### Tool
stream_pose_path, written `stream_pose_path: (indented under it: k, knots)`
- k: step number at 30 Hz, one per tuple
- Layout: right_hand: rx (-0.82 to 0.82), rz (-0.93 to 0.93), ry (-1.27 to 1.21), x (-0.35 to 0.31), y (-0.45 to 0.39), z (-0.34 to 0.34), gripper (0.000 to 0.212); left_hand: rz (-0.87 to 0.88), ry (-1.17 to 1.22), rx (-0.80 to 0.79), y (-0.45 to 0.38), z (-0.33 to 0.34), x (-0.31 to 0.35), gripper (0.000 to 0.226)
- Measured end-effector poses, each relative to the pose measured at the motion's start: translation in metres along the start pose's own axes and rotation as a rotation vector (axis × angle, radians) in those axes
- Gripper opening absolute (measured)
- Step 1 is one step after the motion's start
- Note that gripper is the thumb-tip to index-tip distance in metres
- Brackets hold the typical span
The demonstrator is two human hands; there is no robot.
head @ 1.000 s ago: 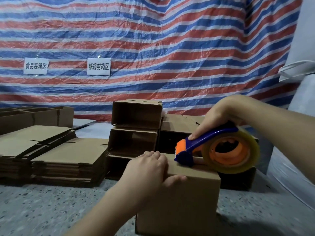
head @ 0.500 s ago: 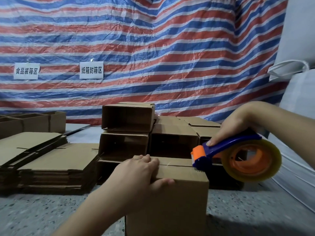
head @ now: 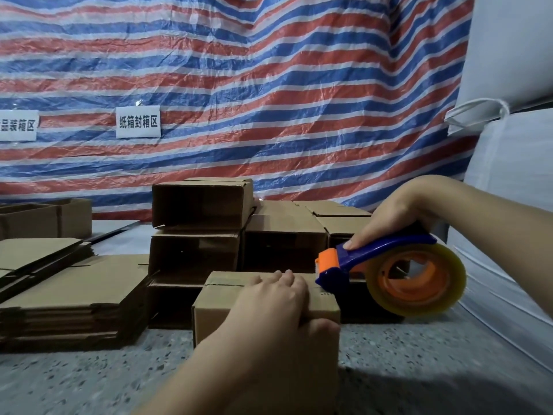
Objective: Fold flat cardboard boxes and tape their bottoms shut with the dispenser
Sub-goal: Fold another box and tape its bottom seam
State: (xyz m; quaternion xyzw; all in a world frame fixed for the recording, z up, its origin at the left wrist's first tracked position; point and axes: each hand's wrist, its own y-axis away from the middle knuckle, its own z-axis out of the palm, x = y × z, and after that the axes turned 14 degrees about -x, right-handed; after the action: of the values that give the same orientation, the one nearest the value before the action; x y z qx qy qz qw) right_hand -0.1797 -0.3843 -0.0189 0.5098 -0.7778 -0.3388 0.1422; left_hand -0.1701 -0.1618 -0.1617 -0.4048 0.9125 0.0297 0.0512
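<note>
- At the far left, two stacks of flat cardboard blanks (head: 74, 290) lie on the speckled floor (head: 89, 381); the left edge of the picture cuts off the left stack.
- Behind them, open folded boxes (head: 45, 218) stand in a row, also partly out of the picture.
- On the striped tarp (head: 269, 100) hang two white paper labels (head: 138, 121); the left one is cut off at the edge.
- In the middle, finished boxes (head: 197, 232) are piled with the open sides toward the camera.
- The cardboard box (head: 227, 313) being taped stands on the floor in front of this pile, with the closed flaps on top.
- The left hand (head: 275, 304) lies on top of the box, fingers together and bent over the flaps, thumb down on the near face; the hand hides most of the seam.
- The tape dispenser (head: 386, 271) touches the right top edge of the box with its orange head, just beside the left fingertips.
- The right hand (head: 395, 217) grips the blue handle, forefinger stretched along it; the other fingers are hidden behind the handle.
- I cannot tell if tape is already on the box.
- At the right, big white sacks (head: 514, 151) are cut off.
</note>
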Motion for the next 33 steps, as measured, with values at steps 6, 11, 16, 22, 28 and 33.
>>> stream_pose_path:
  k: [6,11,16,22,28,33]
  knots:
    - [0.064,-0.004,-0.141,0.048,-0.015,-0.004,0.112,0.046,0.01,0.063,0.002,0.008,-0.002,0.086]
    - [0.205,-0.149,-0.116,0.07,-0.012,0.001,0.079,0.063,0.033,0.056,0.006,-0.001,0.002,0.068]
    - [0.05,0.127,0.227,0.02,-0.017,0.027,0.067,0.115,0.069,0.049,0.007,-0.012,0.01,0.065]
    - [0.092,0.315,0.599,0.008,-0.05,0.075,0.046,0.176,0.103,0.115,0.003,-0.013,0.01,0.049]
    - [0.684,0.052,0.333,0.056,-0.106,0.127,0.061,0.218,0.074,0.166,-0.003,-0.002,0.01,0.071]
    - [0.777,0.014,0.226,0.067,-0.148,0.169,0.058,0.228,0.08,0.234,-0.006,0.003,0.007,0.067]
